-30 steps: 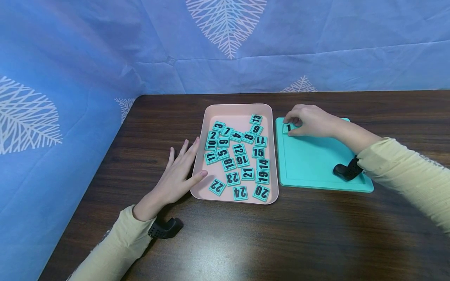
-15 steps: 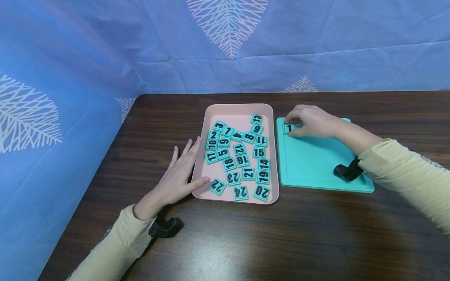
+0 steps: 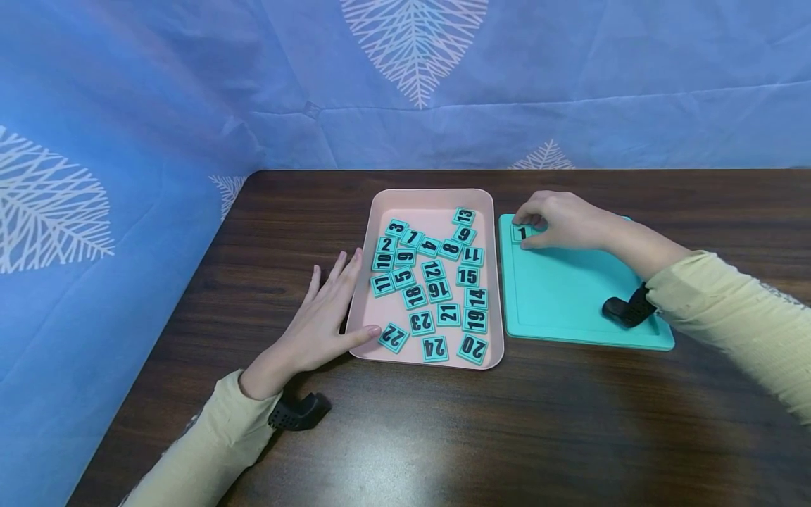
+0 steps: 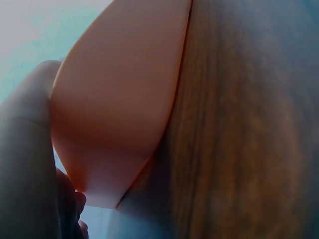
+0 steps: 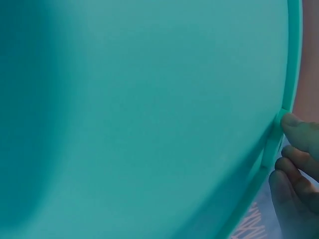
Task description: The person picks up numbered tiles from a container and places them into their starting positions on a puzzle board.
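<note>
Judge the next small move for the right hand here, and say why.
Probably let go of the tile marked 1 and reach for the tile marked 2. The right hand pinches tile 1 at the far left corner of the teal board, where it seems seated, the rest of the board bare. The left hand rests flat against the pink tray holding the other tiles.

1. One shallow pink plastic tray (image 3: pixel 431 204) sat on the desk (image 3: pixel 443 436).
2. One flat teal plastic board (image 3: pixel 570 296) lay there.
3. Twenty-four small square teal number tiles (image 3: pixel 448 314) showed: twenty-three in the tray, one on the board.
4. Two hands (image 3: pixel 323 317) appeared.
</note>
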Available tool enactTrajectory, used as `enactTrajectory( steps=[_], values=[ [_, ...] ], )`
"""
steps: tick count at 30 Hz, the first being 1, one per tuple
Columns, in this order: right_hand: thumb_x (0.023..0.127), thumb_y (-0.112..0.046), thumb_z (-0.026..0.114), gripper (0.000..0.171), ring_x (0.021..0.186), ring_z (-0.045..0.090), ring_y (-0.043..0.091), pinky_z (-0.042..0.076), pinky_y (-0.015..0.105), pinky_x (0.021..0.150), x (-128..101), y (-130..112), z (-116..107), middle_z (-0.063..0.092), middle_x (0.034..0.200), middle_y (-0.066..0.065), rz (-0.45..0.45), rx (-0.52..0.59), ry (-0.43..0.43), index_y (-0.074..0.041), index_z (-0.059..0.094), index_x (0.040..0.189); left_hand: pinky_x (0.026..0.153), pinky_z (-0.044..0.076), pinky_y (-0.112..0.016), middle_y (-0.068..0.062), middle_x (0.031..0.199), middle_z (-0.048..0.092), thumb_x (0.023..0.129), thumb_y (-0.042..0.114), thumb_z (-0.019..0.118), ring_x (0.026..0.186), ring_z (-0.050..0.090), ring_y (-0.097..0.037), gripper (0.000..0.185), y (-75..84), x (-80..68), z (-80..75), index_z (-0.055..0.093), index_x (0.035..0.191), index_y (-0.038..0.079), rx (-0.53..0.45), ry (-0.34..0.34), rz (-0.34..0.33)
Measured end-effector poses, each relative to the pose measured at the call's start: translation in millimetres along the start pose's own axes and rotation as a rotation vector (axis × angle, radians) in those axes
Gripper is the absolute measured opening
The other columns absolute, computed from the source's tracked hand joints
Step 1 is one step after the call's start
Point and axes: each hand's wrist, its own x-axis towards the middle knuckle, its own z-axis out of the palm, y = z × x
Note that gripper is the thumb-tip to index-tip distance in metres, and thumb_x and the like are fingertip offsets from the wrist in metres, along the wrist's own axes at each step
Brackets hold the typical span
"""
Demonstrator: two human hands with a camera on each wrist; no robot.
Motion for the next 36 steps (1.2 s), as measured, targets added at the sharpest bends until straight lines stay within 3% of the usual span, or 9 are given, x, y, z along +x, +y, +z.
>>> enactTrajectory(
  steps=[13,20,27,36],
  values=[
    [0.081,-0.012,0.076,0.039,0.094,0.059,0.029,0.051,0.044,0.079,13,-26,-13,0.061,0.108,0.017,-0.042,-0.006,0.062,0.004,0.065,0.115,0.111,0.0,-0.059,-0.004,0.16,0.005,0.08,0.066,0.06,0.146,0.004,-0.026,0.11,-1.1,-10.9,-1.7,-0.004,0.154,0.015,0.064,0.009,0.015],
    [0.086,-0.013,0.072,0.035,0.088,0.054,0.026,0.047,0.04,0.076,34,-54,-13,0.06,0.103,0.015,-0.1,-0.009,0.066,0.003,0.065,0.115,0.111,0.0,-0.058,-0.005,0.16,0.003,0.074,0.071,0.062,0.146,0.004,-0.026,0.119,-2.5,-12.2,-1.7,-0.004,0.154,0.013,0.048,0.008,0.02],
    [0.086,-0.012,0.072,0.035,0.095,0.055,0.028,0.048,0.04,0.081,55,-89,-12,0.06,0.107,0.016,-0.147,0.034,0.041,0.003,0.064,0.116,0.112,0.002,-0.058,-0.007,0.16,0.003,0.07,0.07,0.067,0.145,0.004,-0.027,0.125,-6.3,-12.8,-1.2,-0.004,0.154,0.011,0.058,0.003,0.045],
    [0.086,-0.012,0.072,0.034,0.097,0.054,0.028,0.047,0.036,0.084,79,-123,-8,0.059,0.108,0.015,-0.195,0.067,0.037,0.002,0.065,0.116,0.111,0.001,-0.059,-0.007,0.16,0.003,0.071,0.071,0.064,0.145,0.004,-0.027,0.123,-9.3,-14.2,0.4,-0.006,0.154,0.012,0.044,-0.006,0.059]
  ],
)
